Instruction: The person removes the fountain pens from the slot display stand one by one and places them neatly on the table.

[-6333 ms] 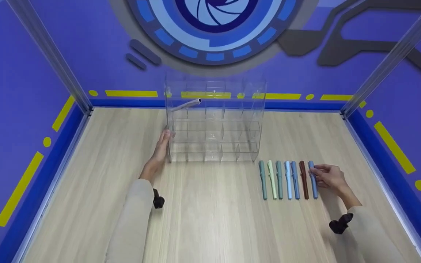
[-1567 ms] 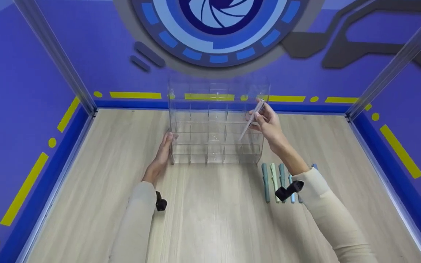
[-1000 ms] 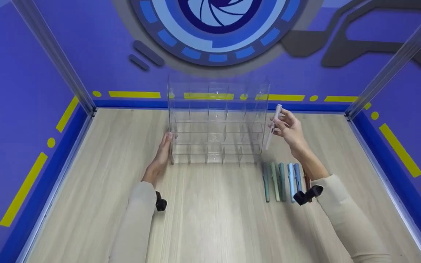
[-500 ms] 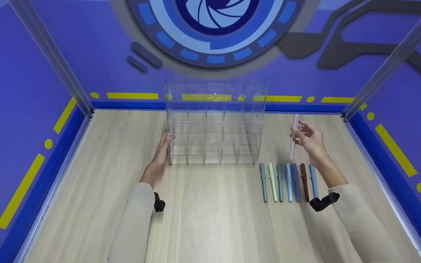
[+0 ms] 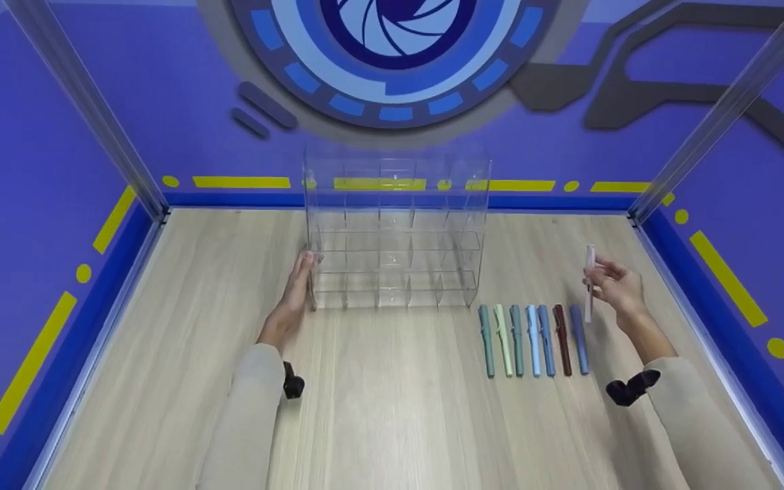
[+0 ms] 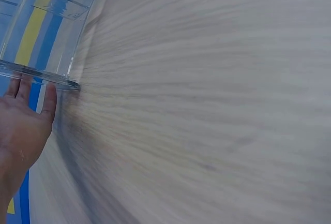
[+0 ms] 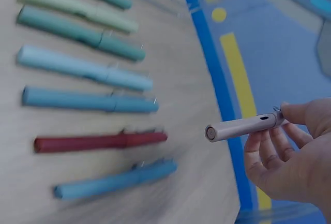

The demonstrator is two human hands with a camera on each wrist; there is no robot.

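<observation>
A clear acrylic organizer (image 5: 392, 297) with several compartments stands against the back wall in the head view. My left hand (image 5: 293, 292) rests on its left side, fingers fairly straight against the panel, as the left wrist view also shows. My right hand (image 5: 620, 286) pinches a pale pink pen (image 7: 240, 128) between thumb and fingers, above the table and to the right of a row of pens. The row runs from a green pen (image 5: 486, 340) through light green, green and blues to a dark red pen (image 5: 563, 340) and a blue pen (image 5: 579, 340), the nearest to that hand.
Blue printed walls (image 5: 229, 136) with metal corner posts (image 5: 725, 116) enclose the wooden table (image 5: 392, 408) at the back and sides. The pens lie side by side, close together, just right of the organizer's front corner.
A pale pen lying in the organizer's upper left earlier is gone from there. My right hand has carried the pale pink pen from the organizer's right side rightward and nearer. The left hand stays put.
</observation>
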